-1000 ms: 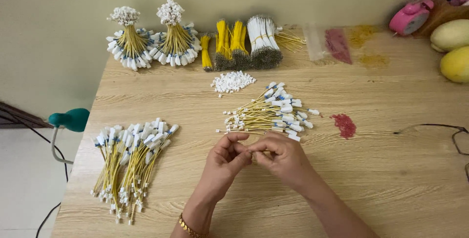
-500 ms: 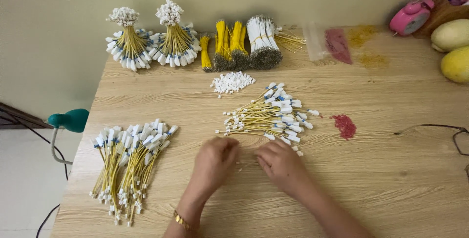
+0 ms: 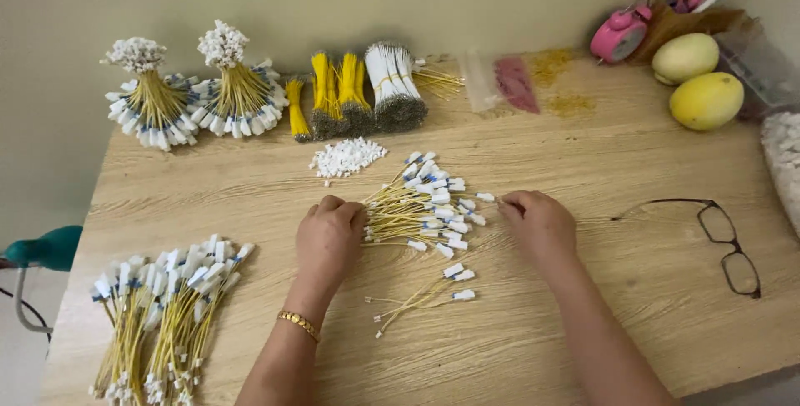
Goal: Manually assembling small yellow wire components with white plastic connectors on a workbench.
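A loose pile of yellow wires with white connectors lies at the middle of the wooden table. My left hand rests palm down on the pile's left end, fingers curled over the wire tips. My right hand touches the pile's right end, fingertips at a white connector. A few separate wires lie on the table between my forearms. A small heap of white connectors sits just behind the pile.
A big batch of finished wires lies front left. Tied bundles stand along the back wall. Glasses lie at right; two yellow fruits and a pink alarm clock are back right.
My hands were together working one wire near the table's front; they have since parted and moved forward onto both ends of the wire pile. A few wires now lie between my forearms.
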